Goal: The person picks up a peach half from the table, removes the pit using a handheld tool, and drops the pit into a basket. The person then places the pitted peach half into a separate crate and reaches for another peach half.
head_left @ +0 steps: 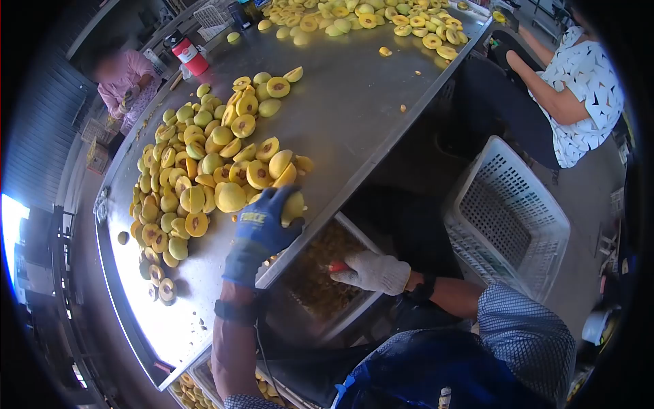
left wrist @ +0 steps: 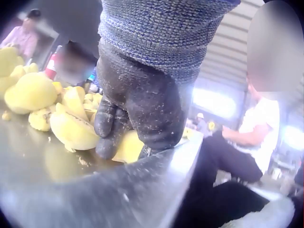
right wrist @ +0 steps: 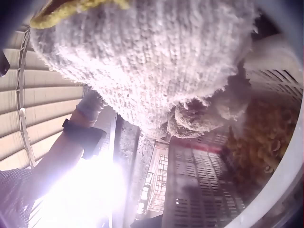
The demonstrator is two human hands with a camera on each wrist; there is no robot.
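My left hand (head_left: 267, 217), in a blue glove, grips a yellow-green peach half (head_left: 293, 208) at the table's near edge. In the left wrist view its dark-coated fingers (left wrist: 107, 147) and thumb close around the yellow fruit (left wrist: 128, 147). Right beside that hand lies a heap of halved peaches (head_left: 204, 174), several with brown pit hollows facing up. Lower and to the right, my right hand (head_left: 375, 271), in a white knit glove, holds a red-handled tool (head_left: 338, 266) above a crate of small brownish-yellow pieces (head_left: 327, 255). The tool's far end is too blurred to make out.
The metal table (head_left: 340, 116) bears another peach pile (head_left: 340, 20) at its far end and a red bottle (head_left: 189, 56) at the left. A white slotted crate (head_left: 507, 211) stands on the floor at right. One person (head_left: 579, 95) sits at right, another (head_left: 126, 85) across the table.
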